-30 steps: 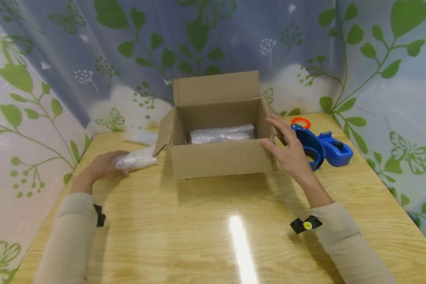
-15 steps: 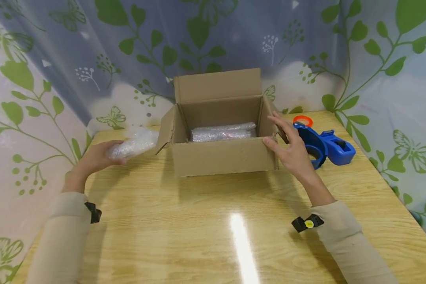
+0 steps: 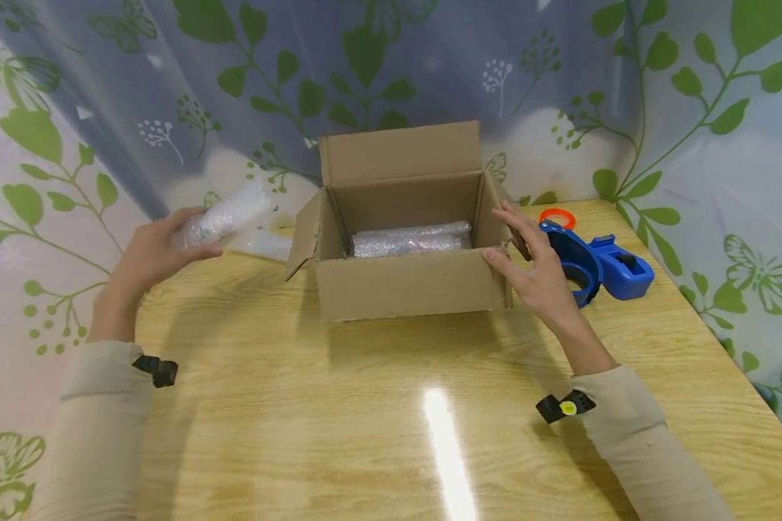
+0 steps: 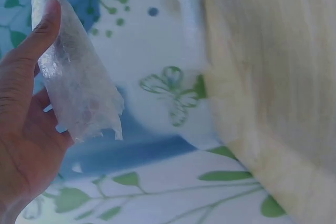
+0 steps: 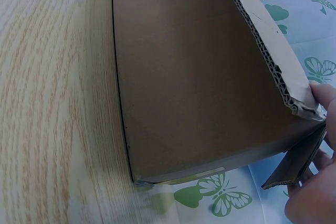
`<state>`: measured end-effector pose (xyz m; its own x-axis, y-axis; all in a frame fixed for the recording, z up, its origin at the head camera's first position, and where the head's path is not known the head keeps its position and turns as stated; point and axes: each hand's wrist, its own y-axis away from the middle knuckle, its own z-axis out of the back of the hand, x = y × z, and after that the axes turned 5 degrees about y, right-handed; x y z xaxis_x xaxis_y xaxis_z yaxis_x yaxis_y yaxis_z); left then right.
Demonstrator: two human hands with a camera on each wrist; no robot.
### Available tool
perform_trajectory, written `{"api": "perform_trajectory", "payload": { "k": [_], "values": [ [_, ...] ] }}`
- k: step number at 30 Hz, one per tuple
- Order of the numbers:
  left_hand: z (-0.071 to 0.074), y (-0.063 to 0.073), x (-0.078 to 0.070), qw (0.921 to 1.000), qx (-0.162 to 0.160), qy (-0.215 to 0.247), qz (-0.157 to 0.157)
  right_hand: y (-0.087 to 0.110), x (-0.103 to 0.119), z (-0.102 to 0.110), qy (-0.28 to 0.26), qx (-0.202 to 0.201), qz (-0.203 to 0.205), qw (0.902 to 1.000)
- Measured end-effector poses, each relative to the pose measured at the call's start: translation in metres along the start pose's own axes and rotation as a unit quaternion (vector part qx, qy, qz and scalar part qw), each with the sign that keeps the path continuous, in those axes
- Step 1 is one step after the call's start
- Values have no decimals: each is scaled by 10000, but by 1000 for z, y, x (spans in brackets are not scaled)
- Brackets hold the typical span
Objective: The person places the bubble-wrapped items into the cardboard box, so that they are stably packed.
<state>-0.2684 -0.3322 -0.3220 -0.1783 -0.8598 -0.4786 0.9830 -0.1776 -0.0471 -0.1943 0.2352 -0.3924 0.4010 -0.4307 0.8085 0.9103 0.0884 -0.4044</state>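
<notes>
The fingers of the left hand are curled round a bubble-wrapped bundle, held in the air above the table's far left corner, well left of the cardboard box. The right hand has its fingers nearly straight, laid against the box's right side flap, with the thumb at the front right corner. Inside the box lies a second wrapped bundle. Another clear packet rests on the table beside the box's left flap. A blue tape dispenser and an orange ring sit just right of the right hand. No writing is readable anywhere.
</notes>
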Motion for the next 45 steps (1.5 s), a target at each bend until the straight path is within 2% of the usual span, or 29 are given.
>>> {"api": "perform_trajectory", "payload": {
  "k": [6, 11, 21, 27, 31, 36, 45],
  "values": [
    [6, -5, -30, 9984, -345, 133, -421, -2, -3, -1, 9, -2, -36, 10000],
    [7, -10, -58, 9956, -432, 225, -806, -2, -5, -1, -17, 18, -40, 10000],
    [-7, -22, -106, 9909, -665, 632, -982, -2, -1, 0, 35, 20, -1, 10000],
    [-19, -35, -137, 9873, -544, 849, -1226, -2, -2, 0, 59, 0, -41, 10000],
    [-29, -44, -160, 9815, -464, 1034, -1545, -1, -1, 0, 40, -21, -36, 10000],
    [-45, -55, -184, 9765, -337, 1029, -1862, -1, -1, 0, 28, -34, -4, 10000],
    [-76, -69, -212, 9689, 81, 978, -2272, 0, 2, 1, 47, -10, -20, 10000]
  ]
}}
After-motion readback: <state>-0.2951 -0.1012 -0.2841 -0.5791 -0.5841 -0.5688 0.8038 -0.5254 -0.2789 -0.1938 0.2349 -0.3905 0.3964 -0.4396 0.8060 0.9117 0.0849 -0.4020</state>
